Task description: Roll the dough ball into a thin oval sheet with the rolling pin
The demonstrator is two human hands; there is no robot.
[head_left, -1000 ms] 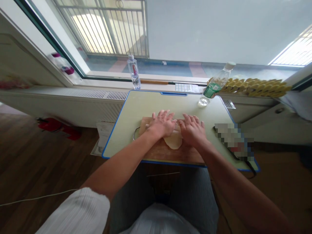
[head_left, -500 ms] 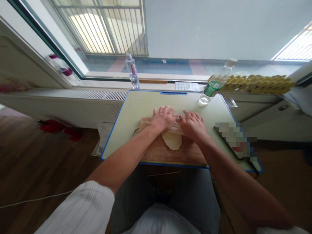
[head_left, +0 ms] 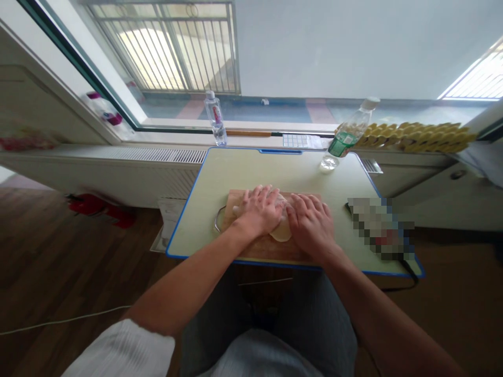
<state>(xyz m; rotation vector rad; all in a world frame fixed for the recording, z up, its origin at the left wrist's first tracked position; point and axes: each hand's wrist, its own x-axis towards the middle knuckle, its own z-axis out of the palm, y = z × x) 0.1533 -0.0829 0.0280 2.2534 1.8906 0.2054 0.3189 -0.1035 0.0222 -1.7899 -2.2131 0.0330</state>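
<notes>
My left hand point(head_left: 261, 210) lies flat with its fingers stretched forward, palm down over a pale rolling pin point(head_left: 236, 210). Only the pin's left end shows plainly; the rest is hidden beneath my hands. Beside it my right hand point(head_left: 311, 219) is also palm down on the pin, fingers extended, its thumb close to my left hand. Below and between the hands is a flattened, pale yellow sheet of dough point(head_left: 281, 233), its far part covered. The dough rests on a wooden cutting board point(head_left: 261, 251), which has a metal handle point(head_left: 218, 220) at its left.
The board lies on a small blue-edged table point(head_left: 196, 209). A green-labelled bottle point(head_left: 343, 142) stands at the table's back right. A blurred-out flat object point(head_left: 375, 228) with a black strap lies at right. Another clear bottle point(head_left: 216, 120) stands behind the table, by the window.
Both hands have come back toward my body with the rolling pin, covering more of the dough. The far edge of the board now shows beyond the fingers.
</notes>
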